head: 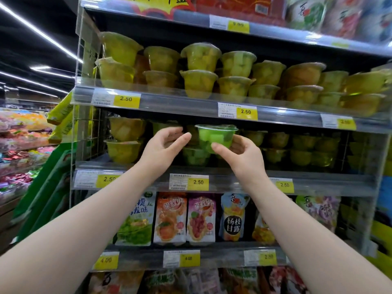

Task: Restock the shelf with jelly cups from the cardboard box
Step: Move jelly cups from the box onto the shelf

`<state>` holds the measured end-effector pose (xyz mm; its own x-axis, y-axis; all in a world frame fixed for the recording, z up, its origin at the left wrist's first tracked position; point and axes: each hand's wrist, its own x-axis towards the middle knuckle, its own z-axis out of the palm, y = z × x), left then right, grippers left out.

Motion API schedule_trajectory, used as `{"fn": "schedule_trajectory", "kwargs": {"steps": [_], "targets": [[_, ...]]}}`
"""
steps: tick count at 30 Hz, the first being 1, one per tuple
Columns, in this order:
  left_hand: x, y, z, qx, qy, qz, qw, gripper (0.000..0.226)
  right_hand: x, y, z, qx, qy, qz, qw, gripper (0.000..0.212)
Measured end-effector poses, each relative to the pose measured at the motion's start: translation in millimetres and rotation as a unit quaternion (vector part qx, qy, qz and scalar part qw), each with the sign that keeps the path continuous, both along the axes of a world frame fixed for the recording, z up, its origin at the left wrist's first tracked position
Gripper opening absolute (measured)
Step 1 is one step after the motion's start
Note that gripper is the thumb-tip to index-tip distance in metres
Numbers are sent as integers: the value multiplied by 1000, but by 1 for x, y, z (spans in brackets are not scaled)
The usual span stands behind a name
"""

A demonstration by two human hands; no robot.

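A clear jelly cup (215, 136) with green fruit cubes is held upright in front of the middle shelf (233, 181), above another green cup (195, 155) standing there. My right hand (239, 153) grips the held cup from below and the right, thumb across its base. My left hand (163, 145) hovers just left of it with fingers loosely curled, fingertips close to the cup's rim but holding nothing. Yellow and green jelly cups fill the shelf in stacks of two on both sides. The cardboard box is out of view.
An upper shelf (191, 102) carries more stacked yellow-green cups. Below hang drink pouches (201, 217). Clear acrylic rails with yellow 2.50 price tags (198, 182) front each shelf. A wire side panel (84, 128) closes the left end; an aisle with candy bins (19, 145) lies left.
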<state>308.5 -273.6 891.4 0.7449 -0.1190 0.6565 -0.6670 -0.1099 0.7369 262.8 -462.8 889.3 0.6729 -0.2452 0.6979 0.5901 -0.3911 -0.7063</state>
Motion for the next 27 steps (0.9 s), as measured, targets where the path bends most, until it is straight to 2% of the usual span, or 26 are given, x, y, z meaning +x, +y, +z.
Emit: {"fn": "schedule_trajectory", "kwargs": {"steps": [2,4,5,9,14,17,20,22,25,27], "targets": [[6,4,-9,83,-23,75,993,38,9,1,3,7,6,-26,1000,56],[9,5,-16,171,-46,116,977,37,18,8,4,4,13,-42,999,56],[10,6,-18,187,-49,121,974,39,23,12,2,1,15,-48,999,56],[10,5,-18,184,-61,124,973,40,38,26,2,0,35,-54,998,63],[11,3,-19,187,-67,127,972,40,49,33,-1,-1,39,-42,998,49],[9,3,-20,185,-83,133,970,42,47,32,-4,-4,36,-30,999,54],[5,2,-27,209,-144,154,955,44,43,28,-18,-69,29,-71,995,70],[5,1,-33,244,-176,156,941,48,37,26,-36,-149,-4,-111,983,67],[5,-1,-42,287,-187,165,925,56,30,24,-59,-294,-31,-148,944,63],[5,-2,-43,301,-187,173,919,58,30,23,-61,-331,-18,-161,930,62]]}}
